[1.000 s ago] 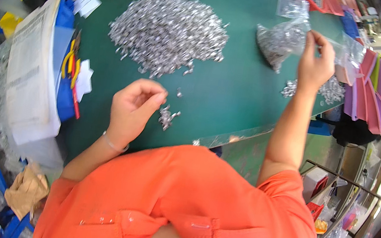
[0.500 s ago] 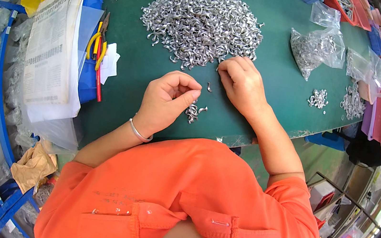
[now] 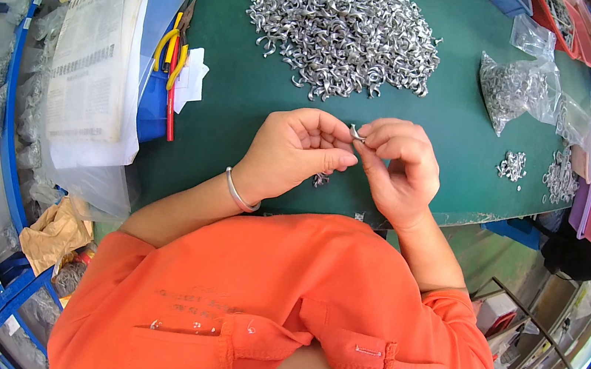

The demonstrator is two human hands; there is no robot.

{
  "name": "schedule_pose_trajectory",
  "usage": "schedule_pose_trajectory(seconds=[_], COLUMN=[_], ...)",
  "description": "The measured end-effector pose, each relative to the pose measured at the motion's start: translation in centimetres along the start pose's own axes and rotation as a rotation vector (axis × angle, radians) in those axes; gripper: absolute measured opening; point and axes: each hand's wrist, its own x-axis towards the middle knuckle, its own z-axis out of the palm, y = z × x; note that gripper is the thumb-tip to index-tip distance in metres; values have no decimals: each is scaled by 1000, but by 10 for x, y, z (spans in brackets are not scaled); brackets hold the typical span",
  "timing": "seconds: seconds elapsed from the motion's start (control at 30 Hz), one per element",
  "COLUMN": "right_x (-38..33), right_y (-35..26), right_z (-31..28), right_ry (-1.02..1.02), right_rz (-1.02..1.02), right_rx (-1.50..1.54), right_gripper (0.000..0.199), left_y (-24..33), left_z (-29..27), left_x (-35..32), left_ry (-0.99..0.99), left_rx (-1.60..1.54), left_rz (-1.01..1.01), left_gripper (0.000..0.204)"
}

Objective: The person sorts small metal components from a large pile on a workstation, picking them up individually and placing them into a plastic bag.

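Note:
Between the thumb and fingers of my right hand (image 3: 403, 170) is a small curved silver metal piece (image 3: 357, 133), pinched shut near its right side. My left hand (image 3: 299, 144) faces it, the index fingertip at the piece's left end. The left thumb is stretched out below, apart from the index finger; the other fingers curl in and their tips are partly hidden. A few similar pieces (image 3: 321, 180) lie on the table under the left hand, mostly covered by it. Beyond both hands spreads a large heap of the same curved pieces (image 3: 345, 34).
The green table (image 3: 248, 89) carries a clear bag of metal parts (image 3: 517, 90) at the right, with a small pile of parts (image 3: 512, 166) nearer me. Yellow-handled pliers (image 3: 178, 50) and a red pen (image 3: 170, 112) lie left, beside printed sheets (image 3: 99, 61).
My right hand has come back from the heap's edge to my left hand, now with a metal piece. The left thumb and index finger have parted. The whole view has shifted slightly.

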Motion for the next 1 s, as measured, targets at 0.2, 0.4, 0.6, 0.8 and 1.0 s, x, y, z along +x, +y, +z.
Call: schedule_pose_trajectory(seconds=[0.2, 0.4, 0.6, 0.8, 1.0], right_x=[-1, -2, -11, -16, -3], right_y=[-6, -1, 15, 15, -8], right_z=[-1, -11, -5, -8, -8], right_ry=[-119, -87, -282, -193, -133], right_rz=[-128, 167, 167, 283, 208], right_rx=[-40, -167, -433, -367, 27], right_gripper=[29, 19, 23, 21, 24], left_y=[-5, -2, 0, 2, 0], left_z=[-3, -1, -2, -1, -2], left_x=[-1, -2, -4, -5, -3], left_ry=[-12, 31, 85, 94, 81], left_rx=[-89, -28, 22, 37, -19], left_rz=[18, 15, 46, 15, 0], left_gripper=[13, 12, 11, 11, 12])
